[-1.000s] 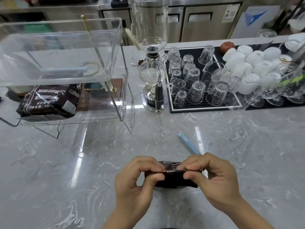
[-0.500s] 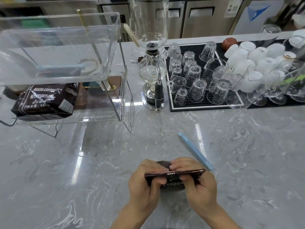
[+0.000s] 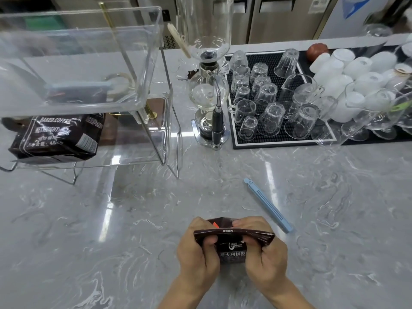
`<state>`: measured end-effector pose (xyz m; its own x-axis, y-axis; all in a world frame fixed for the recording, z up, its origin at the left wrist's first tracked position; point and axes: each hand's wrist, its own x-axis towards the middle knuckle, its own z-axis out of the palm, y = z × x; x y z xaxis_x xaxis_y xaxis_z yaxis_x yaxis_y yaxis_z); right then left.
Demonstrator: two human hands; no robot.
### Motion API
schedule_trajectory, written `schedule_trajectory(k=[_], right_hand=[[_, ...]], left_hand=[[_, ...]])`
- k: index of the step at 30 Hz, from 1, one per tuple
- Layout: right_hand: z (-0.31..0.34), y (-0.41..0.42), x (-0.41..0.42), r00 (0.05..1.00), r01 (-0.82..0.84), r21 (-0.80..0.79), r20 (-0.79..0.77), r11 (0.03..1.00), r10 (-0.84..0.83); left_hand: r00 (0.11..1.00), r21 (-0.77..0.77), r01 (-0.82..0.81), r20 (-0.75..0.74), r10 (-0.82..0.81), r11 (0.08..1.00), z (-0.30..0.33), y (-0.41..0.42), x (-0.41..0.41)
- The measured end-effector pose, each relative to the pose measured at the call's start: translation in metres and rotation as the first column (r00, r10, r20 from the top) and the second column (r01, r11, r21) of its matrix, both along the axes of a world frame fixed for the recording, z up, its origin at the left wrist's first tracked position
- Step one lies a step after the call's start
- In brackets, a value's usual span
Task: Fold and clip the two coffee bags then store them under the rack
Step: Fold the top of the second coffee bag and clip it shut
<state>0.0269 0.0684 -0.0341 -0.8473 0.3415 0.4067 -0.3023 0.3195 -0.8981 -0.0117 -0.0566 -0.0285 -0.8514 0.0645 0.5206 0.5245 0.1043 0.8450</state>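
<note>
Both hands hide most of the small dark coffee bag (image 3: 231, 253). The left hand (image 3: 198, 257) and right hand (image 3: 265, 262) pinch its shiny, folded-over top. A long blue plastic clip (image 3: 267, 205) lies nearby.

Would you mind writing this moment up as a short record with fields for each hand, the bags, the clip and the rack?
left hand: grips the left end of the small coffee bag's folded top
right hand: grips the right end of the fold
small coffee bag: dark, held above the counter, not clipped
blue clip: lies on the counter beyond the right hand, untouched
large coffee bag: lies on the clear rack's lower level
</note>
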Motion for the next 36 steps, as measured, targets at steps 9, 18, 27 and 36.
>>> schedule_trajectory(k=[9, 18, 27, 36], right_hand=[[0.013, 0.004, 0.009, 0.999, 0.03, -0.045, 0.029, 0.999, -0.029], [0.016, 0.01, 0.007, 0.997, 0.076, -0.033, 0.005, 0.997, -0.076], [0.026, 0.022, 0.0, 0.999, 0.043, -0.031, 0.025, 0.999, -0.042], [0.027, 0.041, 0.004, 0.982, -0.167, -0.18, 0.062, 0.969, 0.18]], left_hand=[[0.992, 0.145, -0.004, 0.125, -0.014, 0.989, 0.02, 0.006, 0.008], [0.974, 0.109, -0.143, 0.194, 0.12, 0.984, 0.012, 0.016, 0.009], [0.959, 0.083, -0.212, 0.212, 0.19, 0.974, 0.015, 0.029, 0.013], [0.946, -0.058, -0.278, 0.158, 0.283, 0.959, 0.012, 0.031, 0.016]])
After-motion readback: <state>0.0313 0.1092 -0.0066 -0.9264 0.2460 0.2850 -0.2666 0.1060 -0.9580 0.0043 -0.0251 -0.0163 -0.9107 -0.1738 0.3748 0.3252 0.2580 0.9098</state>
